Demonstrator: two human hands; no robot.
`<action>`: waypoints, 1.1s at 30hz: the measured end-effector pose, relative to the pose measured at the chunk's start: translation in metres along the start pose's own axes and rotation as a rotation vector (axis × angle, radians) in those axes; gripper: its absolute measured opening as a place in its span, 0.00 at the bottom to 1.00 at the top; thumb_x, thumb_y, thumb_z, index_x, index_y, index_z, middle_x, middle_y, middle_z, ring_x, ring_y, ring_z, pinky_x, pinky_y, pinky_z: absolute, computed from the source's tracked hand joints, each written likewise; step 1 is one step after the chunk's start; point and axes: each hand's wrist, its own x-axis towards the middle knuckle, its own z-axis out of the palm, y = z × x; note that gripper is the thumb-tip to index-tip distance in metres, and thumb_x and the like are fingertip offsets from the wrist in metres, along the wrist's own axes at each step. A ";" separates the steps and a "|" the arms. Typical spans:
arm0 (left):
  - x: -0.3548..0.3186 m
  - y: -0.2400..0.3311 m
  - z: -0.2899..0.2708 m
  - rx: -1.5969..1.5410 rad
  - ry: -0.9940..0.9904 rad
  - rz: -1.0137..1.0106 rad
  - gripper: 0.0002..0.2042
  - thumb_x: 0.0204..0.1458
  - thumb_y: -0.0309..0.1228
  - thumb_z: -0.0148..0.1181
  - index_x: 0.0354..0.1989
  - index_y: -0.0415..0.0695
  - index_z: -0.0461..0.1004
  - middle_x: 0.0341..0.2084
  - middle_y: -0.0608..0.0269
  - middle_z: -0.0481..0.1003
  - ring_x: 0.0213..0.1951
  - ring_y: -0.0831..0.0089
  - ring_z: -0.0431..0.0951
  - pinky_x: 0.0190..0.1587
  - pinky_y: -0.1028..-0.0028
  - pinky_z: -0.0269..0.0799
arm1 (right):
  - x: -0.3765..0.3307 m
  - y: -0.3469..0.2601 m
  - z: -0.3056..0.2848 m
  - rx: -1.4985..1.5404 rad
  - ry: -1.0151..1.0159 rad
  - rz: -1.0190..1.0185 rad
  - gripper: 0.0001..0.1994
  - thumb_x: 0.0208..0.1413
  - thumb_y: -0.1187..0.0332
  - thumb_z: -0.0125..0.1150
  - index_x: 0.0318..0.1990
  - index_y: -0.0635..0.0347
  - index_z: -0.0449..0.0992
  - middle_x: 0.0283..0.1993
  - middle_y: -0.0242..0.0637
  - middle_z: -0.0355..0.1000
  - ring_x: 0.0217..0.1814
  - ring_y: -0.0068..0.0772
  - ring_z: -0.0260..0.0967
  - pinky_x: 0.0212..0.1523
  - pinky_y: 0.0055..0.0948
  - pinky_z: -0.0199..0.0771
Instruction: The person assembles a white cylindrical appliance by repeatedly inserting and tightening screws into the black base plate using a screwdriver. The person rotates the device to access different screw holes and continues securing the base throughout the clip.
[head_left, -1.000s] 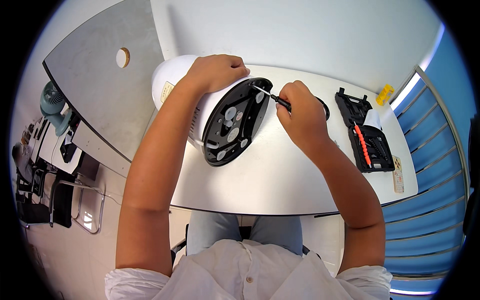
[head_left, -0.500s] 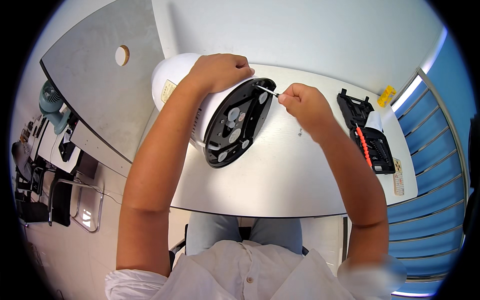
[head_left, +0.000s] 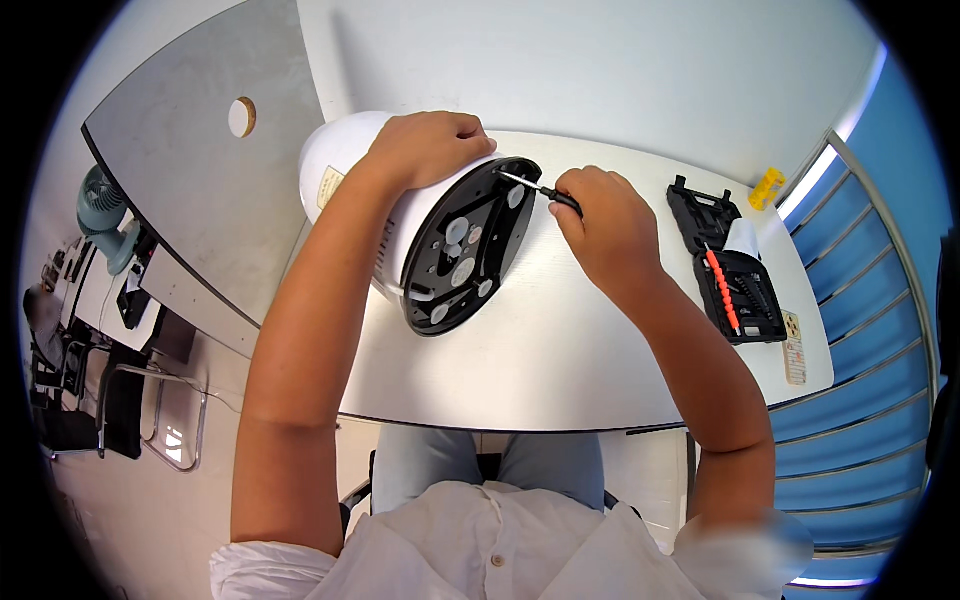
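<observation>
A rounded white appliance (head_left: 338,145) lies tilted on its side on the table, its black oval base (head_left: 440,262) facing right. Several pale round feet or pads dot that base. My left hand (head_left: 430,150) is laid over the top of the white shell and holds it, fingers curled near the base's rim. In my right hand (head_left: 605,220) is a screwdriver (head_left: 560,197) with a black handle and thin metal shaft. Its tip meets the upper part of the black base, at a recess; a screw there is too small to make out.
At the table's right stands an open black tool case (head_left: 740,290) with bits and an orange-red flexible shaft (head_left: 722,290). Beside it are a yellow item (head_left: 767,188) and a pale remote control (head_left: 794,350). A grey panel (head_left: 200,170) borders the left; a metal railing (head_left: 850,270) the right.
My right fingers have shifted on the screwdriver, showing more of its handle. Its shaft now slants more down to the right. The appliance and my left hand sit slightly farther left in view.
</observation>
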 end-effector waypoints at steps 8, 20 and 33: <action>0.000 -0.001 0.001 0.017 -0.006 0.029 0.21 0.53 0.53 0.47 0.40 0.51 0.79 0.36 0.61 0.80 0.41 0.63 0.78 0.47 0.68 0.69 | -0.003 0.001 0.009 -0.258 0.058 -0.141 0.07 0.52 0.67 0.63 0.29 0.58 0.71 0.23 0.30 0.66 0.23 0.32 0.61 0.25 0.30 0.61; -0.005 -0.001 0.001 0.015 0.014 0.030 0.22 0.53 0.53 0.47 0.39 0.50 0.78 0.36 0.59 0.80 0.40 0.62 0.78 0.46 0.67 0.69 | 0.028 0.022 -0.014 1.125 -0.728 0.782 0.15 0.60 0.58 0.53 0.36 0.64 0.74 0.19 0.25 0.62 0.20 0.15 0.52 0.20 0.19 0.48; -0.005 0.000 -0.001 -0.007 -0.006 0.007 0.21 0.53 0.53 0.47 0.42 0.51 0.78 0.38 0.59 0.79 0.43 0.60 0.77 0.47 0.66 0.68 | 0.000 -0.001 0.005 -0.287 0.111 -0.202 0.10 0.44 0.70 0.67 0.27 0.54 0.68 0.22 0.31 0.59 0.25 0.32 0.62 0.24 0.29 0.62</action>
